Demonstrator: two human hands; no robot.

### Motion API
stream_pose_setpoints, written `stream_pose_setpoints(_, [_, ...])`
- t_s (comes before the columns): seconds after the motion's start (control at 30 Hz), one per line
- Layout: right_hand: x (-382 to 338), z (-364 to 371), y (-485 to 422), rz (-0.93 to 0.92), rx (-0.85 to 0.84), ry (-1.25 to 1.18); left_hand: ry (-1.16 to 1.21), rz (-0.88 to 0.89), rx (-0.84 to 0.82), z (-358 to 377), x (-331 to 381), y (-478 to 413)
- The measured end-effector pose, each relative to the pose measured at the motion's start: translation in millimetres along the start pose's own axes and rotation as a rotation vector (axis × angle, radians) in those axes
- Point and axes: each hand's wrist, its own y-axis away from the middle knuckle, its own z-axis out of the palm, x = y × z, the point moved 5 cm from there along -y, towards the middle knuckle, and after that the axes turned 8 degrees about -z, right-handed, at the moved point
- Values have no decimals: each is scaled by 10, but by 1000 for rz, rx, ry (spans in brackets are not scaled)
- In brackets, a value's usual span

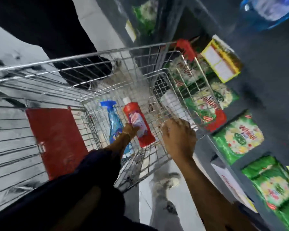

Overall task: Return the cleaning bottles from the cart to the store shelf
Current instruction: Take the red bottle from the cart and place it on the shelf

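Observation:
A red cleaning bottle [137, 122] with a white cap lies at the bottom of the wire cart [107, 64]. My left hand [130, 130] reaches down into the cart and closes on the red bottle's label. A blue spray bottle [114, 124] lies just left of it, partly hidden by my left forearm. My right hand [178, 135] grips the cart's right rim. The store shelf [223, 157] stands to the right of the cart.
Green detergent packs [238, 134] fill the shelf on the right, with a yellow box [221, 59] above them and a blue water jug [267, 12] at the top right. A red flap [57, 139] sits in the cart's left part. Another person in dark clothes [57, 30] stands beyond the cart.

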Motion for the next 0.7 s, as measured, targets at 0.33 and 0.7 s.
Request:
stream_pose_setpoints(0.33, [-9, 47, 13, 0, -2, -34, 657, -241, -2, 195, -47, -95])
stream_pose_setpoints(0.7, [-15, -126, 121, -61, -2, -467, 655, 241, -231, -631, 348, 1202])
